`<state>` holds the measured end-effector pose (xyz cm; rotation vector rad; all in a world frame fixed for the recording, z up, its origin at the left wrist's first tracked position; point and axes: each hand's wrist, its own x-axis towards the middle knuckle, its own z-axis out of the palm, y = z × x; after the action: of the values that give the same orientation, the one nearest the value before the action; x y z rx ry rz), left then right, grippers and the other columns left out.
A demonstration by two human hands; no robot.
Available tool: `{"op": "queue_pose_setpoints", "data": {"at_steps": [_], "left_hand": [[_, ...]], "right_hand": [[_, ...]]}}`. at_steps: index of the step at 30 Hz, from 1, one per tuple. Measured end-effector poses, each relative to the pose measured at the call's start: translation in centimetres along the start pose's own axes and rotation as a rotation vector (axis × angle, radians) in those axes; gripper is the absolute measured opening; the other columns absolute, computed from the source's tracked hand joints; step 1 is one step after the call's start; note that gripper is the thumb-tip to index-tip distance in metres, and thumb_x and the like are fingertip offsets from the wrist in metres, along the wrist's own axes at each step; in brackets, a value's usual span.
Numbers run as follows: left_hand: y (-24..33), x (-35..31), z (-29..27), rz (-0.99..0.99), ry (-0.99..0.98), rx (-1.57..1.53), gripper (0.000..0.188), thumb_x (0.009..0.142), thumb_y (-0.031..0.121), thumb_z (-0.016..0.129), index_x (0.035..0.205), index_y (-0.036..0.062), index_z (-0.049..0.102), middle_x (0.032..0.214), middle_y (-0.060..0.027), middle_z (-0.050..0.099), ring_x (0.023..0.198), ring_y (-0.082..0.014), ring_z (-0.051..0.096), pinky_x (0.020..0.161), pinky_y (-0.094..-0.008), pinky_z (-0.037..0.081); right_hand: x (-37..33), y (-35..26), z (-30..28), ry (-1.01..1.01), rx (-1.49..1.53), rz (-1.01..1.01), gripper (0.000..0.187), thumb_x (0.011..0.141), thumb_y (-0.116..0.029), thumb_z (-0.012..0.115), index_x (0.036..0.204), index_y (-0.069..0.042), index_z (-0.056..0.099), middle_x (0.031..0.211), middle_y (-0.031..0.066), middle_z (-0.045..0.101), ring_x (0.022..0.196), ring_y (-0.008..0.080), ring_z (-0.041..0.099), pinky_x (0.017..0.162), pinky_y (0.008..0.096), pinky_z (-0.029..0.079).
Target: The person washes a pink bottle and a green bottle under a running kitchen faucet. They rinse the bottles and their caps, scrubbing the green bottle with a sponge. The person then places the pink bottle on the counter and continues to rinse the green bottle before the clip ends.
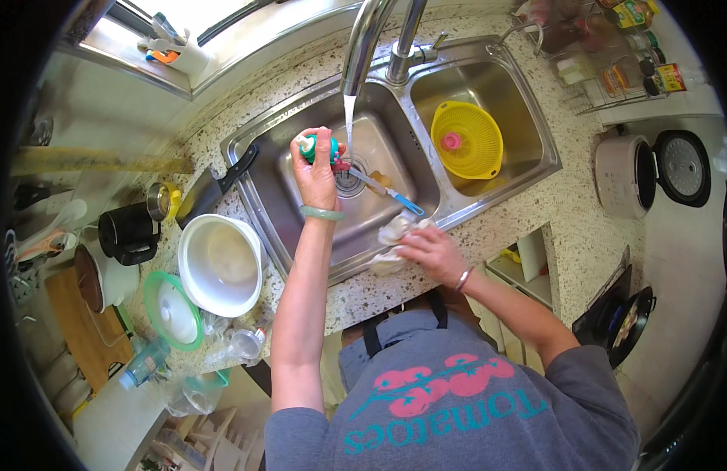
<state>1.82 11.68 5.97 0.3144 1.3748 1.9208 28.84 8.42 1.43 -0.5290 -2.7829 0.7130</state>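
Over the left basin of the steel sink [279, 234], my left hand [316, 173] is closed around a small teal object with a white top [308, 146], whose kind I cannot make out. Close beside it, water [349, 118] runs down from the faucet [363, 51]. Something dark pink shows just below those fingers. A slim tool with a blue handle [404, 202] lies slanted across the basin, its metal end toward my left hand. At the sink's front rim, my right hand [436, 255] grips a crumpled white cloth [395, 232].
In the right basin sits a yellow colander [477, 129] with a pink round thing [451, 141]. Left of the sink are a large knife [214, 188], a white pot [221, 265] and a green-rimmed lid [173, 310]. A rice cooker [624, 177] stands open at right.
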Motion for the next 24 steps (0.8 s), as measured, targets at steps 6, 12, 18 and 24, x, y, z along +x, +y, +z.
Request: {"op": "queue_pose_setpoints", "data": {"at_steps": [6,12,18,24], "left_hand": [[-0.9,0.1,-0.7,-0.037,-0.026,-0.069,0.028,0.091,0.032,0.065,0.106,0.0121,0.052,0.099,-0.0047,0.060,0.074,-0.0156,0.063,0.051,-0.0277,0.051],[-1.2,0.2,-0.6,-0.066,-0.078,-0.080,0.029,0.091,0.031,0.065,0.107,0.0107,0.051,0.103,-0.0066,0.061,0.075,-0.0165,0.062,0.050,-0.0297,0.052],[-0.9,0.0,-1.0,-0.082,-0.095,-0.076,0.028,0.090,0.030,0.066,0.108,0.0118,0.053,0.101,-0.0061,0.062,0.075,-0.0169,0.063,0.051,-0.0294,0.053],[-0.4,-0.2,-0.9,-0.078,-0.113,-0.081,0.029,0.090,0.030,0.067,0.109,0.0120,0.053,0.102,-0.0055,0.062,0.076,-0.0177,0.063,0.050,-0.0299,0.053]], "right_hand": [[-3.5,6.3,-5.8,0.266,-0.135,0.320,0.021,0.081,-0.007,0.060,0.101,-0.009,0.067,0.108,0.0057,0.064,0.108,0.0275,0.055,0.095,0.0404,0.040],[-2.9,5.5,-2.2,0.342,-0.201,0.455,0.015,0.081,-0.014,0.064,0.094,-0.007,0.062,0.098,0.0077,0.059,0.097,0.0285,0.053,0.090,0.0409,0.038],[2.5,-5.5,5.5,0.244,0.442,0.077,0.019,0.069,-0.005,0.070,0.085,-0.007,0.061,0.095,0.0074,0.062,0.091,0.0293,0.059,0.083,0.0411,0.045],[6.3,-12.2,8.6,-0.169,0.328,-0.329,0.017,0.074,-0.015,0.061,0.091,-0.016,0.065,0.112,0.0038,0.056,0.105,0.0227,0.053,0.088,0.0384,0.042]]}}
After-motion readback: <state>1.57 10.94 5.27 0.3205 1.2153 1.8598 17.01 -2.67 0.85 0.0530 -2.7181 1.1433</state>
